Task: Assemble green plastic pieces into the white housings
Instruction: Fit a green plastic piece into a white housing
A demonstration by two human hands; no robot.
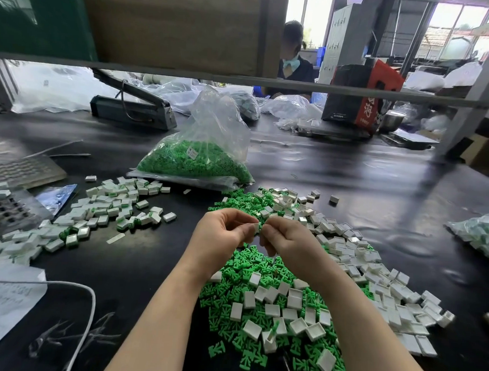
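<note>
Just above the middle of the pile, my two hands meet, fingertips almost touching. My left hand pinches a small white housing between thumb and fingers. My right hand is curled in close beside it, fingers bunched as if pinching something tiny. I think that is a green piece, but the fingers hide it, so I cannot tell for sure.

What matters most is how the two line up. I see the housing only as a thin white sliver at the left fingertips, so I cannot tell which way its open side faces. The right fingertips sit just beside it — so the push would go sideways, from right to left. Both hands are about as near to the join as each other.

Below my hands lies the heap of loose green plastic pieces with empty white housings mixed in and spread off to the right. Over on the left sits a pile of finished housings with green showing in them. Behind, a clear bag of green pieces leans on the dark table.
</note>
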